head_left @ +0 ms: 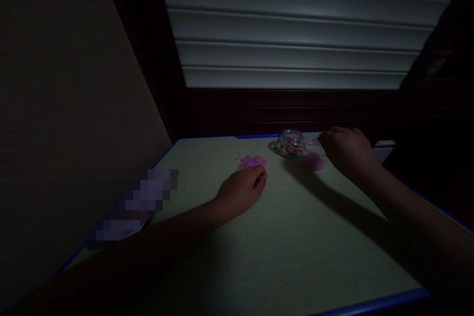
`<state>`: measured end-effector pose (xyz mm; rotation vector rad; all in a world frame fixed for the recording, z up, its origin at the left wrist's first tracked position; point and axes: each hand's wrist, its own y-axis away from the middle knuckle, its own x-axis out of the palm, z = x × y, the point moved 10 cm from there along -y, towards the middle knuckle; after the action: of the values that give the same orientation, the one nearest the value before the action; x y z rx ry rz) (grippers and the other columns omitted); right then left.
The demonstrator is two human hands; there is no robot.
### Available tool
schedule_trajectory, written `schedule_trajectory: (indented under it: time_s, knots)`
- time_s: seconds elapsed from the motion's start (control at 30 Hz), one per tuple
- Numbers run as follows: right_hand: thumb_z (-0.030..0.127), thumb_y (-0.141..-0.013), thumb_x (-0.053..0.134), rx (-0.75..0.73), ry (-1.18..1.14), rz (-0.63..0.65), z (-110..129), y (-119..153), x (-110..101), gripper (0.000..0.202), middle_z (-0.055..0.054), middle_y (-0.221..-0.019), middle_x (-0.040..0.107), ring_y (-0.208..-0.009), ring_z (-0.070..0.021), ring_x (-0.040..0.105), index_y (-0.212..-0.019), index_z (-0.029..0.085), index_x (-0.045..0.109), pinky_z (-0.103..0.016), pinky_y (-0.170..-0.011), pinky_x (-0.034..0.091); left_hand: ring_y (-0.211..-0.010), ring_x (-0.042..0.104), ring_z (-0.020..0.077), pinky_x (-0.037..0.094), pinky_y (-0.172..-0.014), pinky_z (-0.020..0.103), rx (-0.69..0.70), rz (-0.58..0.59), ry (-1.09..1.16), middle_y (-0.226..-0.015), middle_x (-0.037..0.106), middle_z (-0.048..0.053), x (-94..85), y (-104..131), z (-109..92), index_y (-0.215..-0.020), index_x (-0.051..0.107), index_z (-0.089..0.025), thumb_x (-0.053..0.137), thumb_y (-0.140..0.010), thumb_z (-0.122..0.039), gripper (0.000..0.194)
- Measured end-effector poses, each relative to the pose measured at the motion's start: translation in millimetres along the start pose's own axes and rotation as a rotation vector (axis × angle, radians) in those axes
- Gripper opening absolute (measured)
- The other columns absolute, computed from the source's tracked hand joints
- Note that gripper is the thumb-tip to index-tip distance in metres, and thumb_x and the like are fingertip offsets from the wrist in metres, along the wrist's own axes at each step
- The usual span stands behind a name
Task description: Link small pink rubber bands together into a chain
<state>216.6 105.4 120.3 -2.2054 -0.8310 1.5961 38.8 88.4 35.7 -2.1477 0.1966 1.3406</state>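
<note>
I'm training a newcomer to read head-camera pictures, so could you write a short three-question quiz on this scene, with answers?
1. True or false: the glass jar stands upright on the table.
2. Multiple choice: which of these is the left hand nearest to?
A) the glass jar
B) the loose pink pile
C) the pale slats
3. In a few words: which hand is closer to the glass jar?

Key:
1. True.
2. B.
3. The right hand.
</note>
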Motion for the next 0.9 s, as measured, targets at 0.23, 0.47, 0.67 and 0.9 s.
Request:
schedule_trajectory:
  time_s: [0.23, 0.47, 0.67, 0.9]
  knots:
    - [0.025, -0.083, 0.038, -0.074, -0.171, -0.162, 23, 2, -17, 0.025, -0.009, -0.08, 0.06, -0.072, -0.0179, 0.053, -0.088, 0.016, 0.062, -0.028, -0.063, 0.031, -0.07, 0.054, 0.013, 0.039, -0.064, 0.023, 0.0, 0.002, 0.006, -0.078, 0.058, 0.0, 1.1, 0, 1, -0.085, 0.052, -0.022, 0.035, -0.083, -0.029, 0.019]
    - [0.022, -0.082, 0.041, -0.175, -0.608, -0.106, 72, 19, 11, 0.021, -0.007, -0.088, 0.06, -0.068, -0.0132, 0.054, -0.091, 0.017, 0.061, -0.023, -0.06, 0.036, -0.07, 0.053, 0.0133, 0.039, -0.063, 0.023, 0.005, -0.005, -0.002, -0.08, 0.058, 0.001, -0.2, 0, -1, -0.085, 0.052, -0.022, 0.035, -0.083, -0.03, 0.02]
    - [0.018, -0.08, 0.044, -0.201, -0.809, -0.008, 97, 26, 34, 0.019, -0.005, -0.081, 0.06, -0.068, -0.0124, 0.054, -0.089, 0.017, 0.06, -0.022, -0.06, 0.038, -0.071, 0.054, 0.0135, 0.04, -0.066, 0.024, 0.003, 0.005, -0.011, -0.079, 0.058, 0.001, 0.7, 0, -2, -0.085, 0.052, -0.022, 0.035, -0.083, -0.03, 0.019]
    - [0.02, -0.08, 0.044, -0.202, -0.858, 0.017, 98, 23, 35, 0.019, -0.006, -0.083, 0.06, -0.073, -0.0134, 0.055, -0.09, 0.017, 0.06, -0.022, -0.065, 0.04, -0.072, 0.054, 0.0138, 0.04, -0.066, 0.024, -0.012, 0.012, -0.007, -0.08, 0.058, 0.001, 2.1, 1, 0, -0.084, 0.052, -0.022, 0.036, -0.082, -0.029, 0.018]
